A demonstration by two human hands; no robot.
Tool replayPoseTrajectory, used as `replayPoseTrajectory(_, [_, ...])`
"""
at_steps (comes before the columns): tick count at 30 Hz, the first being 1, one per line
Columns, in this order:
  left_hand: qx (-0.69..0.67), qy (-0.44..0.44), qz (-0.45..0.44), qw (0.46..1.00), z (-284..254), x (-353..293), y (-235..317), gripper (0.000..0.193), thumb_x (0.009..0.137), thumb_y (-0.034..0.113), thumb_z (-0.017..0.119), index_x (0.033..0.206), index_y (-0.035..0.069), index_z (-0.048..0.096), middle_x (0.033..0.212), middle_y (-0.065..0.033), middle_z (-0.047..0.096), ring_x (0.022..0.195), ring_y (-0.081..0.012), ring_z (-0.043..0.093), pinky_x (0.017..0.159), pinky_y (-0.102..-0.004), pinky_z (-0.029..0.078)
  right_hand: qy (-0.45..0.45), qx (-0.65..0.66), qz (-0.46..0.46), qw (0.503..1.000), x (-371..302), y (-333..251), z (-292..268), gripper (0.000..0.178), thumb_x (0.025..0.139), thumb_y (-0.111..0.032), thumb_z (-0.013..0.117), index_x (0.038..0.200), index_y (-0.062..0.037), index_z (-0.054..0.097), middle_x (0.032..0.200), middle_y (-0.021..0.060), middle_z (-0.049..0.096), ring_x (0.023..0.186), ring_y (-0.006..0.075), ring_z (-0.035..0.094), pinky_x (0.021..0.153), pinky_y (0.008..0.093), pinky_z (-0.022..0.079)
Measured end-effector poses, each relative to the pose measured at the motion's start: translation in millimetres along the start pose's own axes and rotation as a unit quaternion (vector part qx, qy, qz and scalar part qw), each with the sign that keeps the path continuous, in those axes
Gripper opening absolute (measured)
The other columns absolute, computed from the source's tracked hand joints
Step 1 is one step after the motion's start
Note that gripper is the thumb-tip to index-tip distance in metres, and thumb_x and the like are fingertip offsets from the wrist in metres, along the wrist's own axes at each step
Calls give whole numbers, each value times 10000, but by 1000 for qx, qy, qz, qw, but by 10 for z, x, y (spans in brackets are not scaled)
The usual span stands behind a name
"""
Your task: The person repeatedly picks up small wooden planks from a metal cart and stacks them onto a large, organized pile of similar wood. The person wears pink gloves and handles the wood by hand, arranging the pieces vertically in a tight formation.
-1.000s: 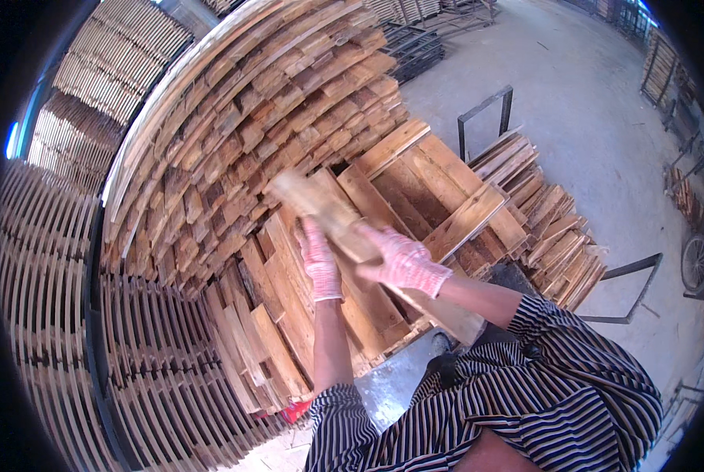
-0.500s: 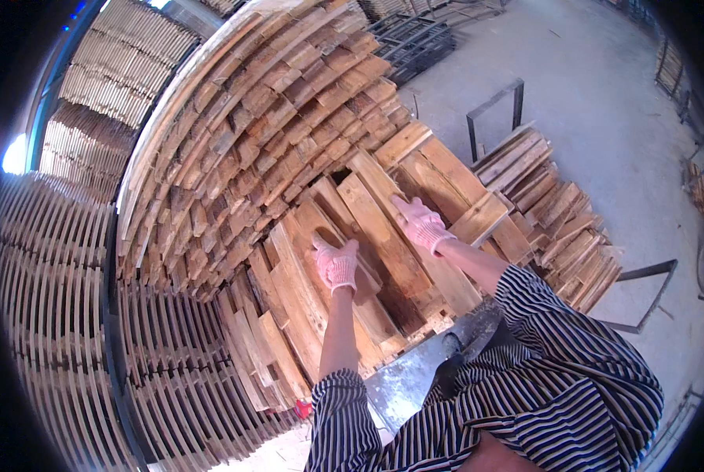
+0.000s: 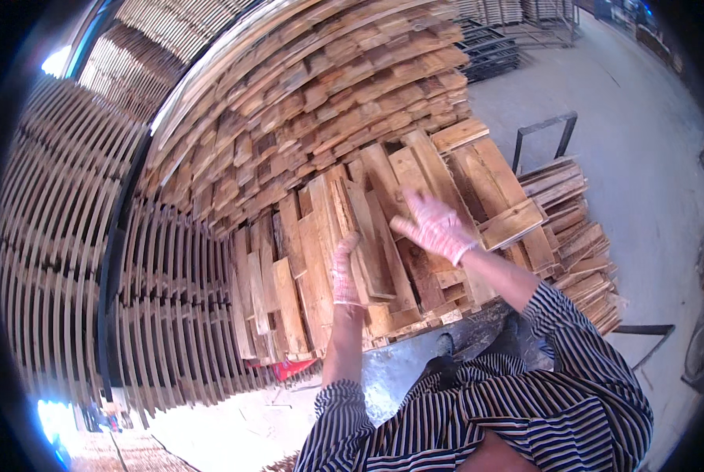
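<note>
Loose wooden boards lie side by side across the top of a low wood pile (image 3: pixel 309 244) in front of me. At the left side of a short board (image 3: pixel 370 248), my gloved left hand (image 3: pixel 344 271) is closed, its thumb over the near part. That board is tilted up on its edge against its neighbours. My right hand (image 3: pixel 438 228), in a matching pink-and-white glove, is open over the boards to the right, fingers spread and slightly blurred. Nothing is in it. Whether its fingertips touch the wood I cannot tell.
A tall stack of boards (image 3: pixel 289 102) rises just behind the pile. Slatted racks of wood (image 3: pixel 61 236) stand at left beside a dark post (image 3: pixel 114 267). More boards (image 3: pixel 576 236) lie at right, near black metal frames (image 3: pixel 547 130) on the concrete floor (image 3: pixel 635 181).
My view has shifted, moving the pile right and up in the picture. A board now stands tilted at my left hand. My right hand has spread its fingers and moved closer to the left.
</note>
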State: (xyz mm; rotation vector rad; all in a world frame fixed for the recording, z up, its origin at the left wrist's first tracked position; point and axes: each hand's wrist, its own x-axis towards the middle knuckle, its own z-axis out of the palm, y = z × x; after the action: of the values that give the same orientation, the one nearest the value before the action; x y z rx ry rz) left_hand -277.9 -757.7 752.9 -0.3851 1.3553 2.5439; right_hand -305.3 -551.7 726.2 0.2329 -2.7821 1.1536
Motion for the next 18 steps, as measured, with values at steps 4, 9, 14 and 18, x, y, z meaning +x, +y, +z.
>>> replayPoseTrajectory(4, [-68,-48,9,997,109,-146,-202,344,919,279,686,1165,38,666,1075,-110,714,960,-262,688,913,-390,572,-87,147,-91,981,-484,-188,467,838,924,-621,592,1561,-127,365,1538,301,390,1401,444,431,1158,452,363])
replayPoseTrajectory(9, [-138,-32,-2,990,40,64,-341,406,935,338,675,1221,51,640,1147,-108,699,1030,-264,664,958,-392,543,-59,166,130,976,-470,-542,211,794,869,-518,722,1535,-192,438,1438,207,535,1359,380,497,1125,422,405])
replayPoseTrajectory(14, [-89,-24,-34,995,-284,418,-334,523,889,377,723,1311,95,596,1172,-76,670,1050,-256,643,913,-408,559,24,24,190,981,-117,42,-122,834,820,-536,729,1524,-193,442,1497,270,469,1359,433,476,1138,468,402])
replayPoseTrajectory(18, [-67,-37,-62,995,-197,573,-436,562,881,451,719,1300,96,599,1144,-73,644,993,-257,626,886,-405,554,57,-168,179,968,506,1051,-250,651,890,-395,669,1473,-167,490,1525,198,454,1353,392,473,1080,491,432])
